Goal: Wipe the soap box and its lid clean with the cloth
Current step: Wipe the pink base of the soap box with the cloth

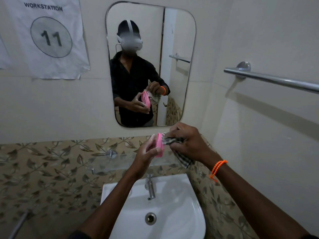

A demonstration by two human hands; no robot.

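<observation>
The left hand (pixel 145 152) was closed around a pink soap box (pixel 159 144), held on edge above the sink (pixel 172 204). The right hand (pixel 188 144) was bunched tight on a checked cloth (pixel 172 140), pressing it against the box's right face; the cloth's loose end hung below that hand. An orange band (pixel 217 168) circled the right wrist. A tap (pixel 149 185) stood beneath the hands, and a mirror (pixel 172 40) hung on the wall above, with a rail (pixel 269 79) to the right.
</observation>
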